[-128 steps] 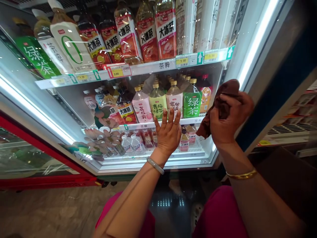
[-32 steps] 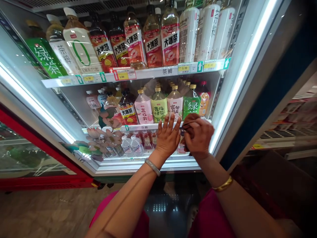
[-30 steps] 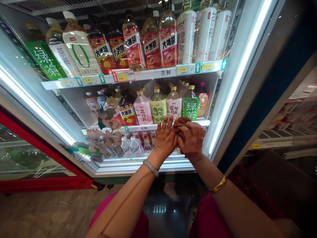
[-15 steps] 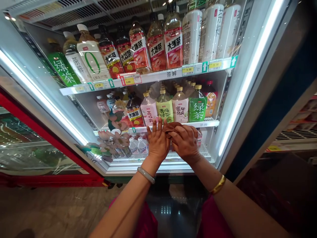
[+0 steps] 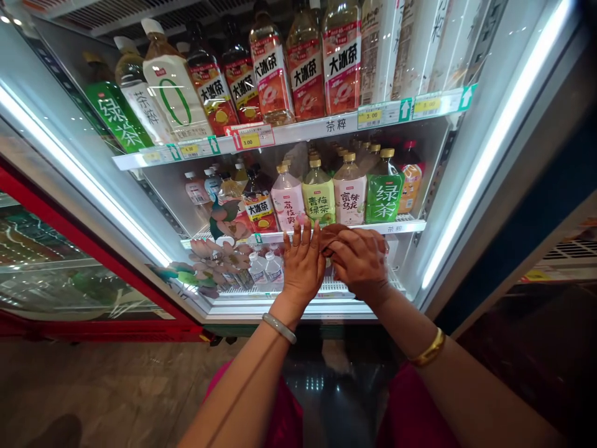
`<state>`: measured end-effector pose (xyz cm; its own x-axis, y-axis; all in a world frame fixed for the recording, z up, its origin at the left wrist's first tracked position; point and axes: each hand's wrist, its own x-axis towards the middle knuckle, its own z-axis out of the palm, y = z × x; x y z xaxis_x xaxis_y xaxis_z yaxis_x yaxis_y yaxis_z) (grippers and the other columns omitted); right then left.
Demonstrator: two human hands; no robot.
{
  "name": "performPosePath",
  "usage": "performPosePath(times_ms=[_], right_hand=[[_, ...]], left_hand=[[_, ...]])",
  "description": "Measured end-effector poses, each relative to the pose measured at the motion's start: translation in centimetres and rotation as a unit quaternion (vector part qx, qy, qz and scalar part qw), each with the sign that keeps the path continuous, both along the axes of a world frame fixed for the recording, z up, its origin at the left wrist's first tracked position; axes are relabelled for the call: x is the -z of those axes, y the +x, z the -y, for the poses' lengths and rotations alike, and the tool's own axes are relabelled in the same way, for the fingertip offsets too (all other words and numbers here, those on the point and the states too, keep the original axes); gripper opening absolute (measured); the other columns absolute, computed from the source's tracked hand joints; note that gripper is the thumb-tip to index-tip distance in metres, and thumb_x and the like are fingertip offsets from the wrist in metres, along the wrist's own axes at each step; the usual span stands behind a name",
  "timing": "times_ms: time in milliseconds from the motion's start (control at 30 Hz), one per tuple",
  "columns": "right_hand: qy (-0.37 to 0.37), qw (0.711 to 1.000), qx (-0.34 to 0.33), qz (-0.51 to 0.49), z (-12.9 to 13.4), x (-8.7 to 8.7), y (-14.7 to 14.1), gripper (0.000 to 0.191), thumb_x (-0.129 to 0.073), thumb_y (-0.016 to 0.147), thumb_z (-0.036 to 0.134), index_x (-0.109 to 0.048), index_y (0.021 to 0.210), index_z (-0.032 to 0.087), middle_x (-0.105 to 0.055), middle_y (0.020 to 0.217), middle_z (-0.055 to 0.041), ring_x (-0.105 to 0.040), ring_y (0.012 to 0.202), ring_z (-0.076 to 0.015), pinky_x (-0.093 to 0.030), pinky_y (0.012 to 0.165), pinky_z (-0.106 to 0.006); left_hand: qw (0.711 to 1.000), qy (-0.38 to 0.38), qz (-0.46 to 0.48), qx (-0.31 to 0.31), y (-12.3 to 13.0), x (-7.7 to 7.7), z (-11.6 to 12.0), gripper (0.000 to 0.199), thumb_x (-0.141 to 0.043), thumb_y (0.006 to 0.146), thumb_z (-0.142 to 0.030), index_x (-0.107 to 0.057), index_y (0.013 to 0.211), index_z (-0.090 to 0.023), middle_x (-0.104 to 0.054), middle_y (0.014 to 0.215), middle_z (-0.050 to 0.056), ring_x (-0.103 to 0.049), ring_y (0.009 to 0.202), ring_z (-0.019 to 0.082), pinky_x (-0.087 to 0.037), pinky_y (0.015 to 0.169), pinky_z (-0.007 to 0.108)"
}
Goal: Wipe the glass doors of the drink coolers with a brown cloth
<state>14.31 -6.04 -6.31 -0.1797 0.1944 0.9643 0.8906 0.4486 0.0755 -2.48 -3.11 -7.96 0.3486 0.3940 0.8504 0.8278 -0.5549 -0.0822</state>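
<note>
My left hand (image 5: 302,264) is raised palm down before the glass-fronted drinks fridge, fingers stretched out and a little apart, with a ring on one finger. Beside it, my right hand (image 5: 361,261) has its fingers bent round a brown cloth (image 5: 334,235), which lies against the left hand's thumb side. A pale bangle (image 5: 278,328) circles my left wrist and a gold one (image 5: 429,348) my right. Behind the hands, a pink-labelled bottle (image 5: 286,199), a yellow-green one (image 5: 319,194) and a green one (image 5: 385,190) stand on the middle shelf.
Larger tea bottles (image 5: 305,68) line the upper shelf (image 5: 303,132) above its price tags. Small clear bottles (image 5: 265,267) stand low down, partly behind flower decorations (image 5: 224,258). A red-framed cooler (image 5: 93,249) is at the left; a dark blue panel (image 5: 517,236) is at the right.
The view has shifted, so the fridge shelves look slightly larger and tilted. Both hands appear a little further right, with the cloth still in the right hand.
</note>
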Motion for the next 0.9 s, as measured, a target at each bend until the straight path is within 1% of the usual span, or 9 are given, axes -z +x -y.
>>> performPosePath(times_ms=[100,167,300,367,567,633,767,833,900], right_hand=[[0.018,0.996,0.034,-0.075,-0.2,-0.6,1.2,0.026,-0.069,0.083,0.028,-0.067,0.109,0.024,-0.067,0.116,-0.0066,-0.056,0.114,-0.0270,-0.039,0.105,-0.044],[0.018,0.992,0.050,-0.113,-0.3,-0.6,0.7,0.028,-0.068,0.082,0.030,-0.067,0.110,0.023,-0.065,0.118,-0.0086,-0.055,0.117,-0.0292,-0.040,0.104,-0.045],[-0.039,0.999,0.009,-0.013,0.1,0.2,-1.9,0.028,-0.066,0.086,0.027,-0.068,0.114,0.025,-0.068,0.118,-0.0065,-0.055,0.116,-0.0263,-0.037,0.106,-0.044],[-0.038,0.999,-0.012,0.032,0.2,0.2,-2.3,0.026,-0.067,0.087,0.026,-0.069,0.113,0.026,-0.070,0.117,-0.0046,-0.056,0.114,-0.0240,-0.036,0.107,-0.042],[0.012,0.994,0.038,-0.106,-0.4,-0.7,-0.6,0.031,-0.067,0.083,0.028,-0.065,0.114,0.026,-0.064,0.121,-0.0083,-0.056,0.118,-0.0286,-0.040,0.106,-0.045],[0.010,0.996,0.038,-0.081,-0.5,-0.2,-1.6,0.033,-0.067,0.084,0.029,-0.065,0.117,0.026,-0.064,0.123,-0.0086,-0.055,0.120,-0.0291,-0.039,0.107,-0.046],[-0.015,0.999,-0.013,0.028,-0.4,1.0,-4.5,0.031,-0.067,0.088,0.027,-0.067,0.119,0.026,-0.069,0.120,-0.0060,-0.054,0.119,-0.0252,-0.036,0.108,-0.043],[-0.004,0.999,-0.025,0.033,-0.5,0.6,-4.8,0.031,-0.067,0.088,0.027,-0.067,0.119,0.027,-0.069,0.120,-0.0058,-0.054,0.118,-0.0244,-0.036,0.109,-0.042],[0.024,1.000,-0.015,-0.013,-0.7,-0.3,-4.5,0.031,-0.067,0.087,0.026,-0.067,0.119,0.027,-0.068,0.123,-0.0062,-0.055,0.120,-0.0251,-0.038,0.109,-0.042]], left_hand=[[1.000,-0.013,0.005,-0.005,-0.4,-0.2,0.2,0.072,-0.043,0.104,-0.025,-0.007,0.166,-0.021,-0.019,0.171,0.012,-0.007,0.161,0.023,-0.010,0.133,0.049],[1.000,-0.016,0.007,-0.001,-0.8,-0.2,0.2,0.072,-0.042,0.104,-0.025,-0.006,0.166,-0.021,-0.018,0.172,0.012,-0.007,0.161,0.024,-0.014,0.132,0.049],[1.000,-0.017,0.006,0.003,-1.5,0.0,0.1,0.072,-0.040,0.104,-0.024,-0.005,0.166,-0.019,-0.015,0.172,0.013,-0.006,0.161,0.024,-0.017,0.132,0.049],[1.000,-0.014,0.005,0.006,-1.9,0.1,0.0,0.072,-0.039,0.103,-0.023,-0.004,0.166,-0.019,-0.017,0.172,0.013,-0.006,0.161,0.024,-0.017,0.132,0.048],[0.999,-0.010,0.031,-0.031,-2.7,-0.5,0.1,0.070,-0.039,0.105,-0.026,-0.006,0.166,-0.018,-0.018,0.172,0.014,-0.007,0.162,0.024,-0.014,0.132,0.049],[0.999,-0.010,0.030,-0.033,-3.1,-0.5,0.0,0.071,-0.040,0.104,-0.026,-0.007,0.166,-0.019,-0.017,0.172,0.013,-0.007,0.162,0.025,-0.013,0.132,0.050],[0.999,-0.023,0.026,-0.020,-3.7,-0.3,-0.1,0.075,-0.042,0.101,-0.021,-0.005,0.166,-0.021,-0.014,0.173,0.012,-0.007,0.162,0.025,-0.015,0.132,0.049],[0.999,-0.019,0.023,-0.019,-3.9,-0.2,-0.2,0.075,-0.042,0.101,-0.020,-0.005,0.166,-0.020,-0.014,0.173,0.012,-0.007,0.162,0.024,-0.017,0.132,0.049],[1.000,-0.008,0.015,-0.024,-4.0,-0.2,-0.2,0.073,-0.041,0.102,-0.021,-0.006,0.166,-0.019,-0.015,0.173,0.012,-0.006,0.162,0.024,-0.019,0.132,0.049]])
